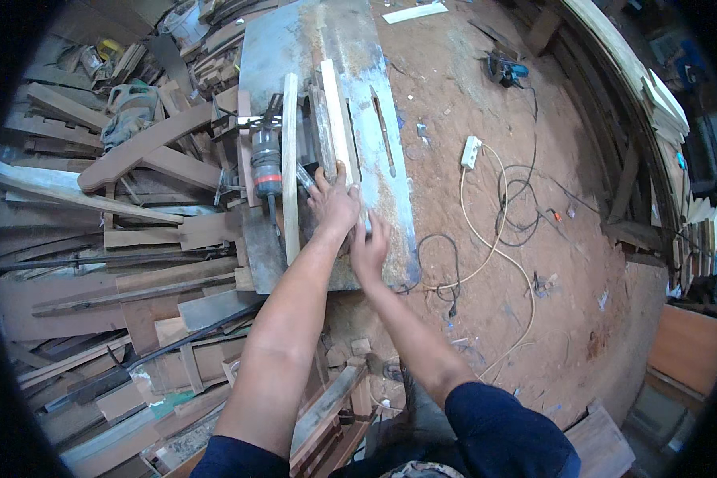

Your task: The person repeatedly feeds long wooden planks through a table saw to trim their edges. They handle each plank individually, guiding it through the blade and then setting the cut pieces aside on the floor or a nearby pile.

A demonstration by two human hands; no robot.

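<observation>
A pale, straight wooden strip point(335, 107) lies lengthwise on the worn, bluish metal worktable point(276, 49), against a weathered wooden guide bar point(319, 123). My left hand point(335, 205) rests across the strip and the bar, its fingers spread and pressing down. Just nearer to me, my right hand point(370, 245) closes around the strip's near end, its fingertips partly hidden. Left of my hands lies a second, slightly curved pale strip point(291, 159). Beside that sits a grey power tool with a red band point(266, 163). A long narrow slot point(383, 131) runs through the tabletop on the right.
Stacked wood offcuts point(159, 231) crowd the left side, up to the table. On the dirt floor at right lie a white power strip point(471, 151), looped cables point(518, 207) and a teal power tool point(506, 70). Boards point(665, 107) line the far right.
</observation>
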